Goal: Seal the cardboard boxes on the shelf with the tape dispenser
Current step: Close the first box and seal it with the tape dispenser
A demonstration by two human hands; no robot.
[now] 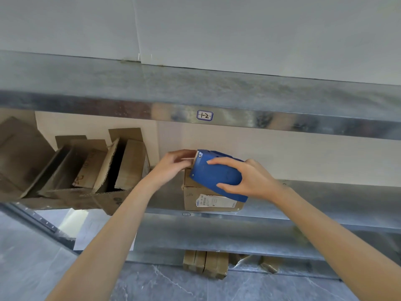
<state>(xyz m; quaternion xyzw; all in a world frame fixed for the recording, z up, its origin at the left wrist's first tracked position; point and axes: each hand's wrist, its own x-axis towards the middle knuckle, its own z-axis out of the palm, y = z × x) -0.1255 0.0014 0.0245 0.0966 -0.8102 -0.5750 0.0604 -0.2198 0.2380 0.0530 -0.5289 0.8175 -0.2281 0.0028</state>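
A small cardboard box [211,202] with a white label stands on the middle metal shelf [325,198]. Above its top my right hand [247,177] grips a blue tape dispenser [217,173], thumb under it and fingers over it. My left hand [173,164] pinches the brown tape end at the dispenser's toothed front, just left of the box top. The box top is mostly hidden by the dispenser.
Several open cardboard boxes [91,168] with flaps up lie tilted at the left of the same shelf. An upper shelf beam with a label [205,115] runs overhead. More small boxes [206,265] sit under the lowest shelf on the grey floor.
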